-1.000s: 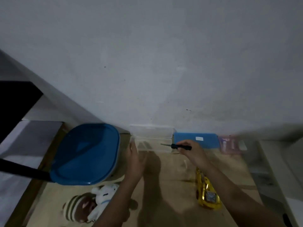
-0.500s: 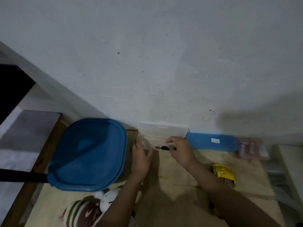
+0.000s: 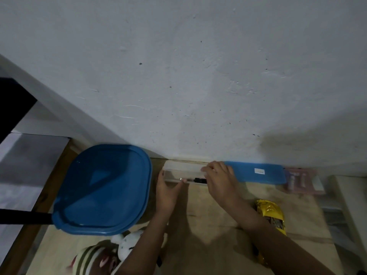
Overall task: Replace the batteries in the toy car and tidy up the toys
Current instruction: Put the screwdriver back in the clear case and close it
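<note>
The left hand (image 3: 166,193) braced the clear case (image 3: 173,177) with straight fingers, while the right hand (image 3: 220,182), curled over the screwdriver (image 3: 196,180), grip unclear, would best lay it flat before shutting the lid (image 3: 182,167).

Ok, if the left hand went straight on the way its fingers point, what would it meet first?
The clear case, whose left end the left hand seems to touch; right behind it stands the wall.
</note>
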`<state>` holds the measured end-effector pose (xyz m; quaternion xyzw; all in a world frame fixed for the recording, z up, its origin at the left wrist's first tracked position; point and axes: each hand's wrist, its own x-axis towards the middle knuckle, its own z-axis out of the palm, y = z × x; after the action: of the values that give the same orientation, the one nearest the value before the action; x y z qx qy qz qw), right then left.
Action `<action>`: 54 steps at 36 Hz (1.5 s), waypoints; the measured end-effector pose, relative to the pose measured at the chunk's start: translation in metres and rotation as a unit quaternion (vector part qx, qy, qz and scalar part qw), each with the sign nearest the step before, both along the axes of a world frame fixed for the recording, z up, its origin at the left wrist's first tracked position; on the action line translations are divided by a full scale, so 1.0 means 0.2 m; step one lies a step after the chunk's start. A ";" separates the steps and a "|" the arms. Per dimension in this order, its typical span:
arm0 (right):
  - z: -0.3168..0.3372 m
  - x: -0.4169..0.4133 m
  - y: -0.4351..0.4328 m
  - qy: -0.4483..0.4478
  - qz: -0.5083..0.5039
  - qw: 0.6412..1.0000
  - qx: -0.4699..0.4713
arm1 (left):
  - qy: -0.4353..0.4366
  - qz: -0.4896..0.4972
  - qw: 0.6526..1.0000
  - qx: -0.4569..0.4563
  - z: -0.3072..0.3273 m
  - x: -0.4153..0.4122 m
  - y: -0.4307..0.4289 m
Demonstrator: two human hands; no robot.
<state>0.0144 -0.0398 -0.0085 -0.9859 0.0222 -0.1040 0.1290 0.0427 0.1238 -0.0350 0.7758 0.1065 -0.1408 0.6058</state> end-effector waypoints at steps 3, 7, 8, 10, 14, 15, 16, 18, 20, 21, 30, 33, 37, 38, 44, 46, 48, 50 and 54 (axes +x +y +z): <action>-0.02 -0.03 0.02 0.067 0.009 0.997 0.035 | 0.018 0.003 1.000 -0.022 0.00 0.01 0.01; -0.05 -0.02 0.03 0.129 0.010 0.990 0.057 | 0.033 -0.007 0.999 -0.041 0.03 0.04 0.01; -0.04 -0.01 0.03 0.130 0.006 0.989 0.065 | 0.034 -0.011 0.998 -0.046 0.04 0.05 0.01; -0.04 0.01 0.03 0.130 0.000 0.989 0.070 | 0.039 -0.016 0.997 -0.058 0.05 0.06 0.01; -0.02 0.05 0.01 0.141 0.000 0.988 0.063 | 0.057 0.020 0.995 -0.073 0.04 0.09 0.00; -0.02 0.05 0.01 0.153 0.003 0.987 0.054 | 0.062 0.031 0.995 -0.069 0.04 0.09 0.00; -0.02 0.06 0.01 0.164 0.005 0.986 0.044 | 0.063 0.040 0.995 -0.061 0.03 0.10 -0.01; -0.02 0.06 0.01 0.183 0.005 0.982 0.036 | 0.065 0.048 0.996 -0.046 0.03 0.10 -0.02; -0.02 0.04 0.01 0.199 0.007 0.980 0.025 | 0.063 0.053 0.996 -0.037 0.03 0.10 -0.03; -0.02 0.04 0.01 0.204 0.010 0.979 0.019 | 0.063 0.055 0.996 -0.034 0.03 0.10 -0.03; -0.05 0.03 0.02 0.165 0.018 0.985 0.037 | 0.036 0.090 0.995 -0.008 0.03 0.09 -0.07; -0.05 0.03 0.02 0.144 0.027 0.989 0.029 | 0.016 0.102 0.995 0.012 0.03 0.08 -0.09; -0.03 0.04 0.01 0.188 0.037 0.981 0.013 | 0.012 0.115 0.992 0.040 0.03 0.07 -0.11; -0.03 0.04 0.01 0.191 0.037 0.981 0.008 | 0.012 0.116 0.992 0.048 0.04 0.07 -0.12; -0.04 0.04 0.01 0.172 0.040 0.984 0.002 | 0.017 0.103 0.992 0.072 0.07 0.08 -0.11; -0.04 0.04 0.01 0.169 0.041 0.985 0.009 | 0.015 0.097 0.993 0.072 0.08 0.08 -0.11; -0.03 0.04 0.01 0.173 0.037 0.984 0.013 | 0.020 0.093 0.993 0.071 0.08 0.08 -0.11; -0.02 0.05 0.03 0.175 0.029 0.984 0.017 | 0.016 0.085 0.993 0.074 0.08 0.08 -0.10; 0.00 0.06 0.07 0.176 0.003 0.984 0.039 | -0.014 0.037 0.994 0.105 0.07 0.07 -0.07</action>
<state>0.0255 -0.0259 -0.0079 -0.9831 0.0456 0.0723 0.1620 0.0569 0.1094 -0.0205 0.8325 0.1412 -0.0956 0.5271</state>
